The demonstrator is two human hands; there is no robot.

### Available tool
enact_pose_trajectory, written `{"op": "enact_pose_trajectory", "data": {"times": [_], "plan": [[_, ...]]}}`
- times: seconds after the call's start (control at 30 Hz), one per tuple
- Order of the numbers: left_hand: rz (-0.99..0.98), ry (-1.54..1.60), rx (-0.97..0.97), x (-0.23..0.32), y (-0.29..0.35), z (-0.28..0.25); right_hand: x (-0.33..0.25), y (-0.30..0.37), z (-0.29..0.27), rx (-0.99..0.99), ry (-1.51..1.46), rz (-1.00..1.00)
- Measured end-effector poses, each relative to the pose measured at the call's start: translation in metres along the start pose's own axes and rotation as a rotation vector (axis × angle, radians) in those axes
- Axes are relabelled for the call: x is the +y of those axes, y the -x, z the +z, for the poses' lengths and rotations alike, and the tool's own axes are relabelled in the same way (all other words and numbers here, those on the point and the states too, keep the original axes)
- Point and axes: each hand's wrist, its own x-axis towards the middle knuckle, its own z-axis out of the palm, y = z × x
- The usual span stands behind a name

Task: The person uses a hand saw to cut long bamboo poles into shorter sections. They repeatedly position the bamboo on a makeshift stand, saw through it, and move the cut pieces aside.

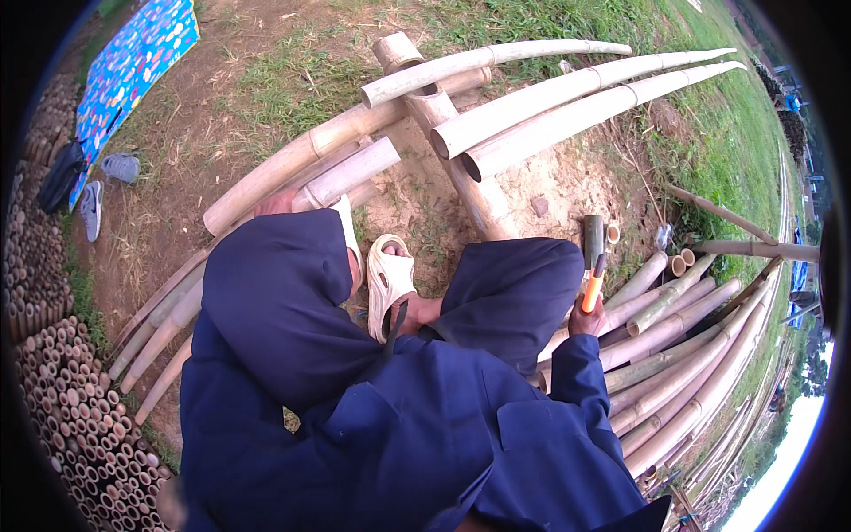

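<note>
My right hand [589, 317] is closed round the orange-and-yellow handle of a tool [593, 291] beside my right knee. Its dark upper part points away from me, and I cannot make out its exact kind. Just beyond it stands a short dark green bamboo piece [593, 238]. Past my left knee, my left hand [277, 203] is wrapped over a pale bamboo pole [350, 172], its fingers partly hidden. That pole lies alongside a longer bamboo pole [306, 160], near a thick bamboo crosspiece [456, 160] on the ground.
Three long poles [567, 97] rest across the crosspiece ahead. More bamboo poles [674, 328] lie heaped at my right. Stacked cut bamboo [84, 408] fills the left side. A blue patterned umbrella [133, 71] and grey shoes [120, 167] are at far left. My sandalled foot [390, 279] is between my knees.
</note>
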Motion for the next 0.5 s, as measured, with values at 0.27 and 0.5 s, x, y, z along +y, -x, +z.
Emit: {"op": "enact_pose_trajectory", "data": {"times": [0.27, 0.5], "plan": [[-0.068, 0.031, 0.011, -0.008, 0.007, 0.015, -0.003, 0.021, 0.021, -0.474, 0.216, 0.088], [-0.063, 0.133, 0.020, -0.007, -0.020, 0.030, 0.008, 0.015, 0.036, -0.596, 0.371, 0.107]]}}
